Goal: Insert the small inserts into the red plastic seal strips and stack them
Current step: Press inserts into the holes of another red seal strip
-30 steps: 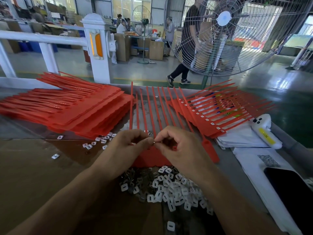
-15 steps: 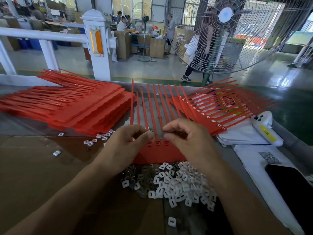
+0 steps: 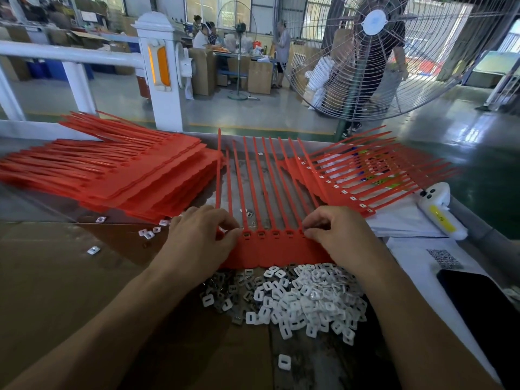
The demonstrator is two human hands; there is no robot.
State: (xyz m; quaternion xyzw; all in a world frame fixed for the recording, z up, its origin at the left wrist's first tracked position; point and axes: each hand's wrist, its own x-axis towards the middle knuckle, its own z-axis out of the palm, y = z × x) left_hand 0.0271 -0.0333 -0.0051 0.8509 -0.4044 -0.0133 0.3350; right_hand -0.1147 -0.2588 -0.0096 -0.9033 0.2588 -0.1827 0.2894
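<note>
**benchnewbie:** so what's under your hands there?

**sealguy:** Your left hand (image 3: 201, 243) and right hand (image 3: 339, 237) both sit on one flat red plastic seal strip sheet (image 3: 277, 249) in the middle of the table (image 3: 56, 277), near its front edge. Both sets of fingers are curled and pinching at the row of little rectangular sockets, left at one end, right at the other. Thin ribbed tails fan away from you toward the far edge.

**benchnewbie:** and the inserts?

**sealguy:** Heap of small inserts (image 3: 304, 299) just in front of that sheet: glossy white squarish ones with slots, duller grey ones on its left side. Stack of red sheets (image 3: 112, 175) lies toward your far left corner, another fanned red stack (image 3: 360, 175) far right.
</note>
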